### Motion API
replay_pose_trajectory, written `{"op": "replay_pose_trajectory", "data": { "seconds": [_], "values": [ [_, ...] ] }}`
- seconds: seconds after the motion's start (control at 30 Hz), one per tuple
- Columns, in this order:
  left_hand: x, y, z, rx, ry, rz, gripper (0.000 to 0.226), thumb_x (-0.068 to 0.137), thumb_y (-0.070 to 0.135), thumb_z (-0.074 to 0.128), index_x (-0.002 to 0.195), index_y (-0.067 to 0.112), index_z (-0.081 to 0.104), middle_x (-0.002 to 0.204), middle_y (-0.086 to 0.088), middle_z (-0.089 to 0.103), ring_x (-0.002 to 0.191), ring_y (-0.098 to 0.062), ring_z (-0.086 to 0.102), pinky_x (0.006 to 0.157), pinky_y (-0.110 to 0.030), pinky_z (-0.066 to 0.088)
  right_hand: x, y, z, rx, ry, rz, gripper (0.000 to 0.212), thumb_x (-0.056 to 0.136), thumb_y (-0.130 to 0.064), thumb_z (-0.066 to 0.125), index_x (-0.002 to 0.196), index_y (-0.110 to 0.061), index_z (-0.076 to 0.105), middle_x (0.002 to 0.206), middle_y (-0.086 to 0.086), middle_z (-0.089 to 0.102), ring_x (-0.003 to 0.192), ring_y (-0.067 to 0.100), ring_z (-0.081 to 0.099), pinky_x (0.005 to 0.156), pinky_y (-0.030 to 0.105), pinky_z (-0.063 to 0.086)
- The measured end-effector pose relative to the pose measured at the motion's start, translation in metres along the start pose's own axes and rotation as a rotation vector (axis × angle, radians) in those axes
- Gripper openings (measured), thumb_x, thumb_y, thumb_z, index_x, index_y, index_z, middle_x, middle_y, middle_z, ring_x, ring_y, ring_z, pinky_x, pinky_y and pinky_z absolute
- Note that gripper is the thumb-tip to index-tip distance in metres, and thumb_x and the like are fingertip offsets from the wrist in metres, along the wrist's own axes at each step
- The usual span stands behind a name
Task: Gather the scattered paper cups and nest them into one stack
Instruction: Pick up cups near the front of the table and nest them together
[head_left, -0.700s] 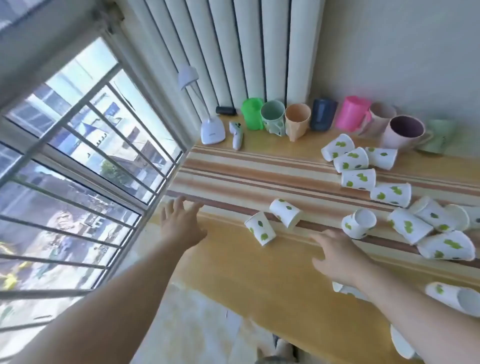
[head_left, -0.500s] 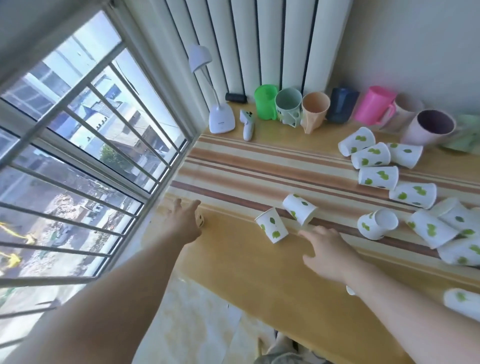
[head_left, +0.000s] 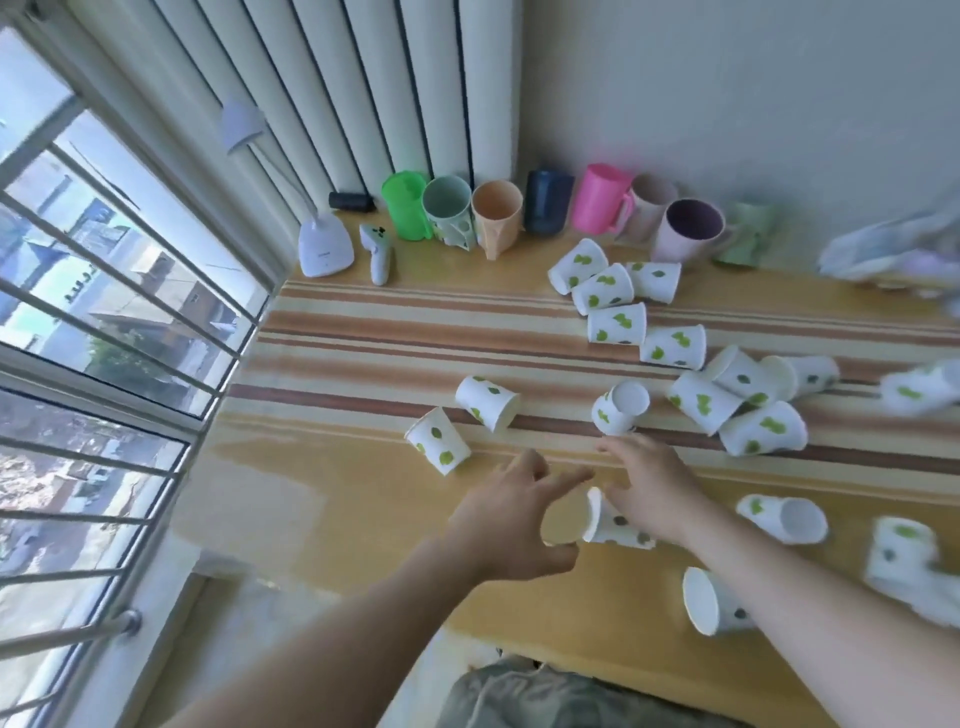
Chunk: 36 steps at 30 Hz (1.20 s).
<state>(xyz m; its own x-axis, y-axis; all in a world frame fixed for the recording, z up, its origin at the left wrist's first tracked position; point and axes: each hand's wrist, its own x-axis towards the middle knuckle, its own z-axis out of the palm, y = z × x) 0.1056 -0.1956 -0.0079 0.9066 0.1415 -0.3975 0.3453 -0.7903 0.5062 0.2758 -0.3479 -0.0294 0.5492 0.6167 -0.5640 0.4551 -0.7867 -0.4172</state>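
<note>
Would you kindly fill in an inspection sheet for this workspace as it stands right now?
Surface: wooden table with a striped runner across it.
Job's things: paper cups with green leaf prints lie scattered on their sides, none stacked; one cup lies between the hands.
Clutter: a row of plastic mugs at the wall, a desk lamp, a handheld thermometer, a small black object.
Grippers: left hand open, fingers spread beside that cup; right hand over it, grasp unclear.
Cables: nothing seen.
Surroundings: barred window at left, radiator behind.
</note>
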Motion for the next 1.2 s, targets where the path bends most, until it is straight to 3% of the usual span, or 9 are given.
{"op": "replay_pose_trajectory", "data": {
  "seconds": [0.17,0.37,0.47,0.53,0.67,0.83,0.97,1.03,1.2],
  "values": [
    [0.029,0.076,0.063,0.183,-0.201,0.270,0.098,0.078,0.040,0.084,0.163,0.028,0.037,0.153,-0.009,0.047,0.137,-0.036,0.047,0.113,-0.049,0.046,-0.053,0.092,-0.016,0.088,0.093,0.153,0.057,0.101,-0.022,0.064,0.157,-0.028,0.052,0.161,0.001,0.049,0.148,0.026,0.046,0.120,0.046,0.044],
    [0.039,0.080,0.113,0.274,-0.215,0.157,0.097,0.085,0.032,0.083,0.167,0.029,0.029,0.163,-0.008,0.034,0.152,-0.033,0.032,0.120,-0.047,0.045,-0.104,0.149,0.012,0.252,0.091,0.130,0.053,0.104,-0.019,0.061,0.154,-0.031,0.052,0.156,-0.005,0.047,0.143,0.022,0.051,0.116,0.042,0.047],
    [0.027,0.074,0.118,0.221,-0.142,0.139,0.114,0.081,0.055,0.085,0.172,0.033,0.018,0.165,-0.006,0.028,0.152,-0.029,0.027,0.126,-0.044,0.037,-0.116,0.170,0.025,0.241,0.124,0.097,0.050,0.105,-0.022,0.058,0.154,-0.029,0.053,0.159,-0.005,0.046,0.146,0.020,0.046,0.116,0.039,0.044],
    [0.015,0.068,0.113,0.175,0.025,0.146,0.107,0.081,0.064,0.076,0.170,0.033,0.026,0.158,-0.007,0.037,0.141,-0.031,0.038,0.121,-0.049,0.041,-0.125,0.183,0.030,0.243,0.156,0.087,0.047,0.107,-0.022,0.057,0.154,-0.026,0.054,0.161,-0.006,0.046,0.148,0.019,0.045,0.117,0.037,0.043],
    [-0.005,0.037,0.111,0.073,0.322,-0.010,0.078,0.077,0.027,0.052,0.155,0.022,0.047,0.142,-0.012,0.053,0.121,-0.040,0.053,0.108,-0.060,0.048,-0.136,0.218,0.045,0.205,0.198,0.082,0.052,0.105,0.000,0.046,0.151,-0.023,0.058,0.158,-0.005,0.051,0.145,0.021,0.049,0.116,0.038,0.046],
    [0.015,0.006,0.131,0.088,0.266,-0.353,0.081,0.080,0.017,0.060,0.159,0.020,0.045,0.158,-0.009,0.047,0.148,-0.037,0.039,0.124,-0.052,0.036,-0.107,0.260,0.078,0.008,0.410,-0.035,0.058,0.081,0.017,0.068,0.133,-0.007,0.072,0.141,0.010,0.064,0.129,0.040,0.060,0.105,0.056,0.057],
    [0.039,-0.013,0.160,0.139,0.390,-0.248,0.077,0.076,0.029,0.048,0.153,0.020,0.051,0.158,-0.007,0.046,0.149,-0.036,0.037,0.125,-0.054,0.033,-0.074,0.282,0.111,-0.105,0.686,-0.242,0.064,0.058,0.020,0.077,0.119,0.003,0.078,0.127,0.020,0.068,0.120,0.047,0.061,0.104,0.058,0.054],
    [0.045,-0.024,0.176,0.204,0.435,-0.143,0.076,0.081,0.032,0.043,0.154,0.016,0.053,0.161,-0.013,0.045,0.151,-0.038,0.035,0.127,-0.056,0.029,-0.066,0.290,0.123,-0.133,0.773,-0.265,0.062,0.060,0.016,0.077,0.121,0.004,0.078,0.130,0.021,0.068,0.122,0.048,0.060,0.103,0.058,0.054],
    [0.046,-0.036,0.193,0.312,0.464,-0.100,0.064,0.098,0.045,0.044,0.159,0.028,0.047,0.164,0.001,0.042,0.157,-0.028,0.030,0.131,-0.051,0.025,-0.064,0.293,0.141,-0.144,0.864,-0.278,0.049,0.073,0.009,0.076,0.121,-0.002,0.078,0.133,0.015,0.070,0.123,0.041,0.059,0.097,0.055,0.055]
  ]
}}
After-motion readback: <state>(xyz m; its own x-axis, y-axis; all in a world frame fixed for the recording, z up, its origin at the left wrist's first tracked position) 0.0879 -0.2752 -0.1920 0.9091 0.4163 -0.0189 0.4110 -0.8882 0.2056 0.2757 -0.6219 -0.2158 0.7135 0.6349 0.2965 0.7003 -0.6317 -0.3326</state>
